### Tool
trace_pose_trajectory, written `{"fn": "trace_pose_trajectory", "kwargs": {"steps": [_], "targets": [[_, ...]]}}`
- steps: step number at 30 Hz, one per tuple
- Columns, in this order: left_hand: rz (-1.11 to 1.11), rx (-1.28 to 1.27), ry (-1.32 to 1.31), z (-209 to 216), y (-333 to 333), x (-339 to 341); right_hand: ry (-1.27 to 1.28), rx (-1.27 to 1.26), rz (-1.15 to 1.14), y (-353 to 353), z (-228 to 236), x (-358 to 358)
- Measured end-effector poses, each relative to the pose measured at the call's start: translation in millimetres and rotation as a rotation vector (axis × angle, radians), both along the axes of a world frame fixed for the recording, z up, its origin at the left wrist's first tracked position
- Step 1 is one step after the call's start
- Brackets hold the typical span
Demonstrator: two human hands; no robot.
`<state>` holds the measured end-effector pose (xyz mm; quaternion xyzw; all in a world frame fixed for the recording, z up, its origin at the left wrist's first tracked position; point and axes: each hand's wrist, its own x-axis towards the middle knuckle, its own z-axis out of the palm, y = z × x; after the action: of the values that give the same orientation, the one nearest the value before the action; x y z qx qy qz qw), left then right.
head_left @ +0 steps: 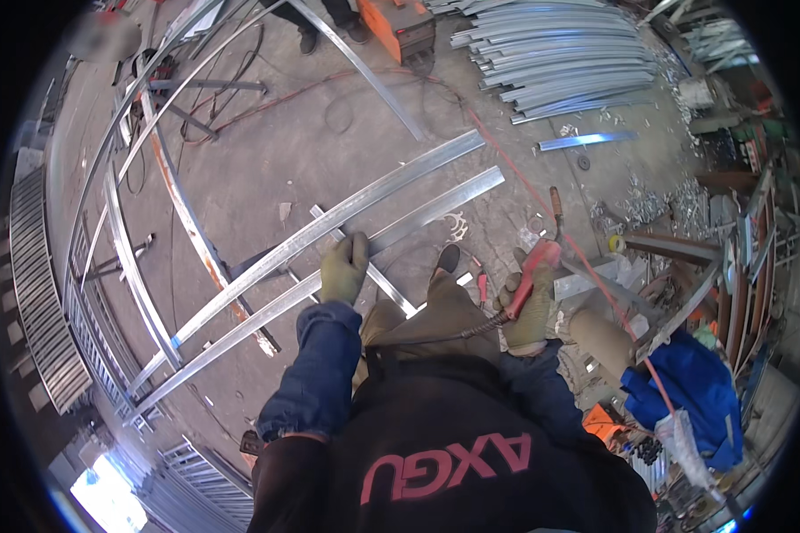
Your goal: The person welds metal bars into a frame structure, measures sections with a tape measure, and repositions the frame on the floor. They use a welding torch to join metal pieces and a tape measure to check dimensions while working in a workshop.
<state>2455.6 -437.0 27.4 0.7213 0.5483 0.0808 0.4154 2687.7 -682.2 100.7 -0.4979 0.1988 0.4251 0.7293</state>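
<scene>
My left hand (343, 269), in a greenish work glove, closes over the nearer of two long galvanized steel bars (444, 200). The farther steel bar (400, 173) runs roughly parallel to it, and a short crosspiece (388, 286) passes beneath near my hand. Gripped in my gloved right hand (528, 313) is a welding torch with a red handle (537, 266). Its bent neck ends in a brownish nozzle (556, 201), which points away from me and stands apart from the bars. A dark cable trails from the handle across my legs.
Silver steel profiles (560, 58) lie stacked at the far right. An orange machine (397, 28) stands at the far edge, near another person's feet (308, 41). A rusty support beam (187, 213) lies under the bars at left. A red hose (520, 173) crosses the floor; scrap clutters the right.
</scene>
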Motion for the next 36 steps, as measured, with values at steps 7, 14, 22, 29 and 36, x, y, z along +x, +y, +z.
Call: {"fn": "trace_pose_trajectory", "kwargs": {"steps": [7,14,22,29,36], "targets": [[-0.42,-0.332,-0.119,40.9,-100.2,-50.7,0.007,0.113,0.148,62.6,-13.4,21.7],[-0.034,-0.491,-0.213,15.3,-142.2,-60.1,-0.019,0.17,0.37,117.8,20.0,23.3],[0.005,-0.579,-0.209,47.3,-110.9,-55.5,-0.022,0.111,0.428,148.3,31.5,40.0],[0.131,-0.564,-0.276,101.4,-88.6,-40.6,0.113,0.288,0.663,157.2,-38.4,71.4],[0.184,-0.207,-0.045,61.2,-125.6,-51.5,0.036,0.123,0.783,217.3,-2.5,54.1]]}}
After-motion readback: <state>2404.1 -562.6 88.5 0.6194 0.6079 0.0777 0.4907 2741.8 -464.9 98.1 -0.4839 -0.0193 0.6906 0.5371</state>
